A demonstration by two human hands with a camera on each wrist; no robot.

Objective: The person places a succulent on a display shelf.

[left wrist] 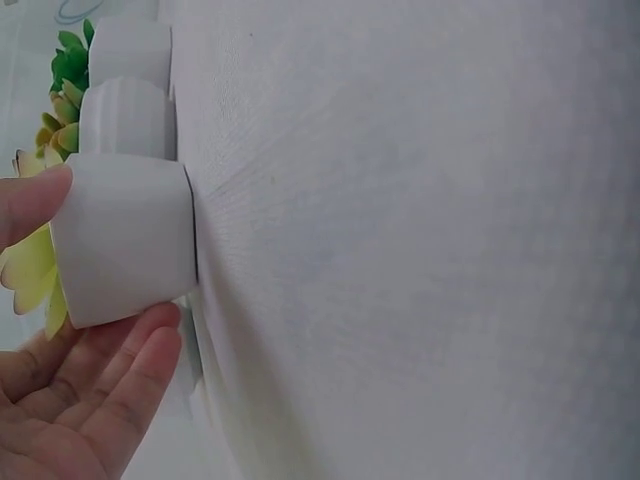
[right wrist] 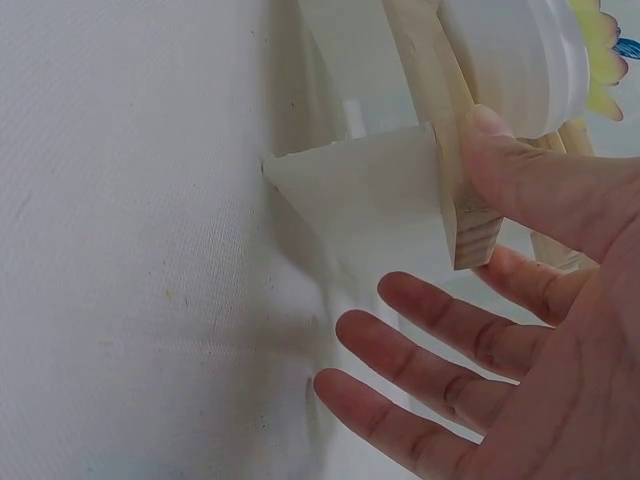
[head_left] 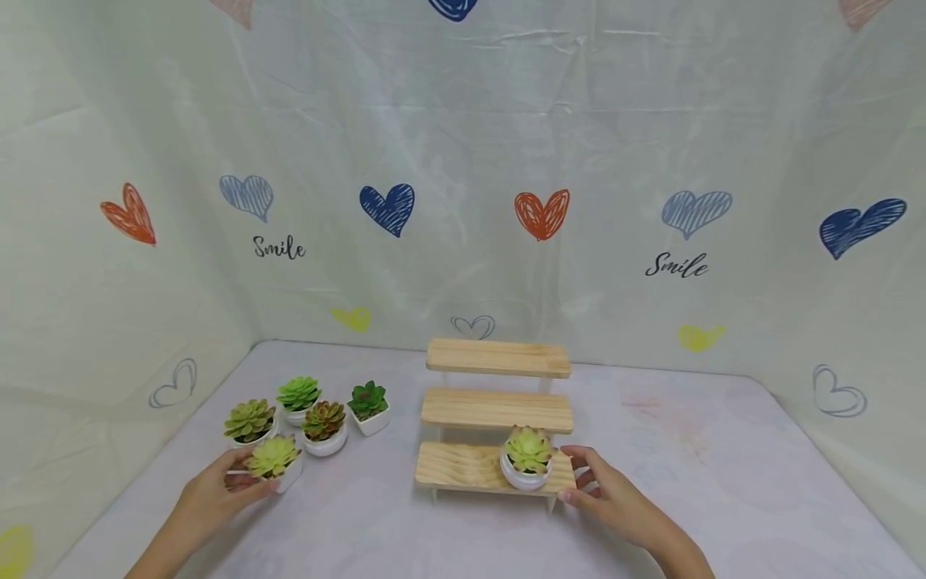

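My left hand (head_left: 220,492) holds a light-green potted succulent (head_left: 272,457), thumb on one side and fingers on the other. In the left wrist view its square white pot (left wrist: 130,240) stands at the cloth's surface. My right hand (head_left: 611,496) is at the right end of the lowest step of a three-tier wooden display stand (head_left: 463,466). Its thumb (right wrist: 500,150) presses the board's front edge and its index finger reaches behind the end; the remaining fingers are spread. Another light-green succulent (head_left: 528,454) in a round white pot sits on that step, beside the right hand.
Beyond the left hand stand several potted succulents: a green one (head_left: 249,420), a bright green one (head_left: 299,396), a reddish-brown one (head_left: 325,426) and a dark green one (head_left: 369,402) in a square pot. A heart-printed curtain (head_left: 463,265) hangs behind the table (head_left: 687,474).
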